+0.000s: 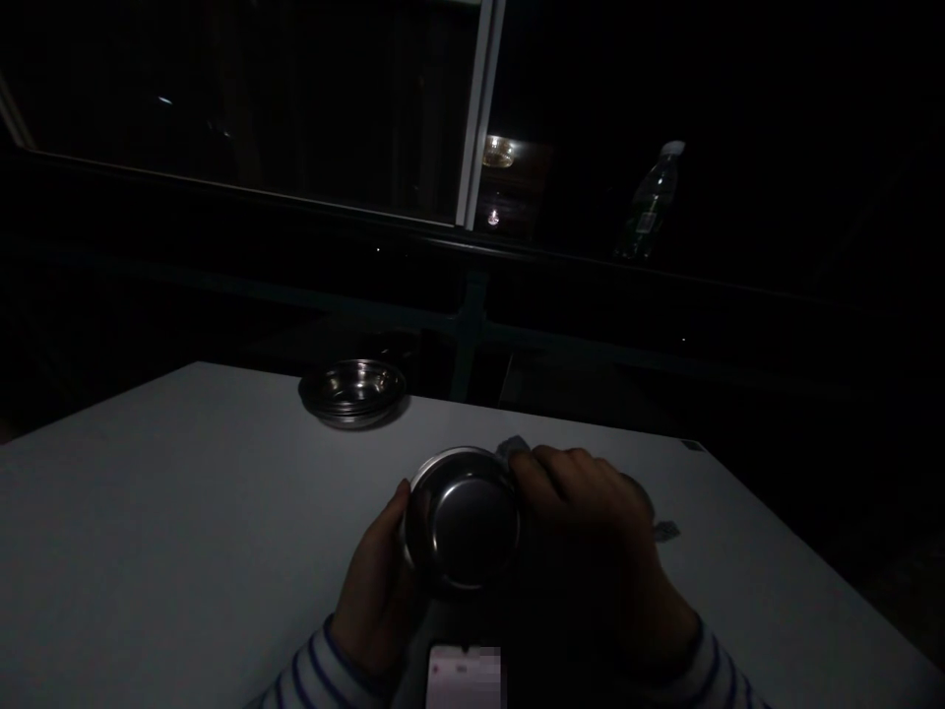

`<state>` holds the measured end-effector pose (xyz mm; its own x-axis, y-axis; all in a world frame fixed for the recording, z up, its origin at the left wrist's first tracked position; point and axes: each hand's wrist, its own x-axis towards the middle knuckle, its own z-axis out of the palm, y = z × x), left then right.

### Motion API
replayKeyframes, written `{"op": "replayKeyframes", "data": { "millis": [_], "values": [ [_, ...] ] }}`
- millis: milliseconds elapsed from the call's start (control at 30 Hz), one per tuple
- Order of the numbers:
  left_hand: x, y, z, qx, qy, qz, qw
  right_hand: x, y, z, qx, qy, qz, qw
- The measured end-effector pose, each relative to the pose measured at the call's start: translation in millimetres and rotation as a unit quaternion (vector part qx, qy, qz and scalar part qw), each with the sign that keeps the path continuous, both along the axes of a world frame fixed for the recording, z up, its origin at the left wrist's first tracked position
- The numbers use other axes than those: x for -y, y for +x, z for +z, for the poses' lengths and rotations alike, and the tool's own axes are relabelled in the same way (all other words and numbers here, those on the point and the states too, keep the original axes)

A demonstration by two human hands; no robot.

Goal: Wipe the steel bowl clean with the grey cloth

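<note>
A shiny metal bowl (472, 527) is tipped up in front of me, its rounded underside facing me. My left hand (380, 581) grips it by the left side of the rim. At the bowl's upper right edge, my right hand (583, 492) is closed, with a crumpled grey cloth (513, 448) showing past its fingertips against the rim. Behind that hand, the edge of a dim rounded object (639, 495) shows, mostly hidden. A small grey patterned piece (665, 532) lies to its right; I cannot tell if it belongs to the cloth.
A stack of metal bowls (352, 394) sits near the far edge of the white table (221, 492). A lit phone (462, 679) is at the bottom, close to me. Beyond the table, a plastic bottle (651, 202) stands near the dark window. The room is very dim.
</note>
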<state>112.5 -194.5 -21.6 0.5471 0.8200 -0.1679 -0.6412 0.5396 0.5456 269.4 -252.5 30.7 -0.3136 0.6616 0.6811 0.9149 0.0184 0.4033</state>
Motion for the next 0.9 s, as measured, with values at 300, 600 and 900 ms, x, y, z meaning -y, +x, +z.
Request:
{"op": "replayKeyframes", "data": {
  "millis": [300,600,900],
  "values": [
    [-13.5,8.3,14.5,-0.045,-0.044,0.010,0.998,-4.1,-3.3,-15.2,-0.099,-0.089,0.020,0.991],
    [-9.3,5.5,2.2,-0.084,-0.101,0.030,0.991,-11.3,-12.6,-42.1,-0.066,-0.106,0.073,0.989],
    [-6.0,8.1,0.0,-0.052,-0.094,0.005,0.994,-13.2,-17.9,-47.1,-0.075,-0.093,0.053,0.991]
  ]
}}
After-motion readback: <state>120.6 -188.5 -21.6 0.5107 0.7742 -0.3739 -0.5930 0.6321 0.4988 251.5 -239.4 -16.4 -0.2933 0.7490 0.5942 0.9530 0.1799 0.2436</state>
